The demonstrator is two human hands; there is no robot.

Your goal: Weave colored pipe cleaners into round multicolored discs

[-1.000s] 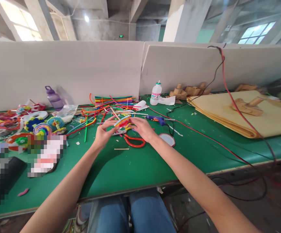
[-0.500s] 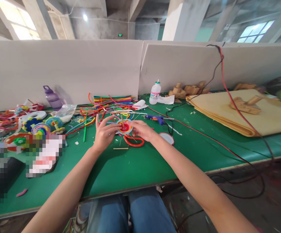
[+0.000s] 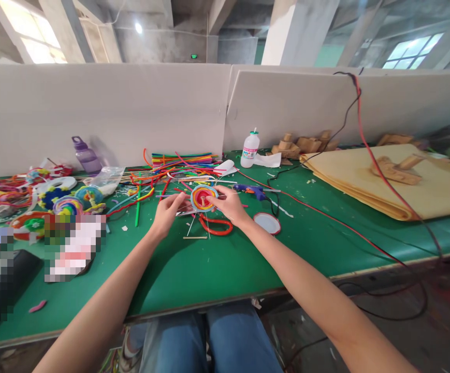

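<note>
Both hands hold up a round coiled disc (image 3: 203, 197) of coloured pipe cleaners, red in the middle with yellow and a blue rim, on a thin stick. My left hand (image 3: 168, 212) pinches its left edge. My right hand (image 3: 230, 205) grips its right edge, thumb on the face. The disc faces me, above the green table (image 3: 209, 269). Below it lie a red pipe-cleaner loop (image 3: 215, 226) and a short wooden stick (image 3: 194, 238).
A heap of coloured pipe cleaners (image 3: 178, 167) lies behind the hands. A blue glue gun (image 3: 252, 191), a round white lid (image 3: 266, 223), a white glue bottle (image 3: 250, 149) and red and black cables (image 3: 325, 217) are to the right. Finished discs (image 3: 67, 203) and a purple bottle (image 3: 86, 157) sit left.
The disc was edge-on a second ago, then lay flat; now it is tilted up to face me and sits slightly higher. Both hands kept their hold.
</note>
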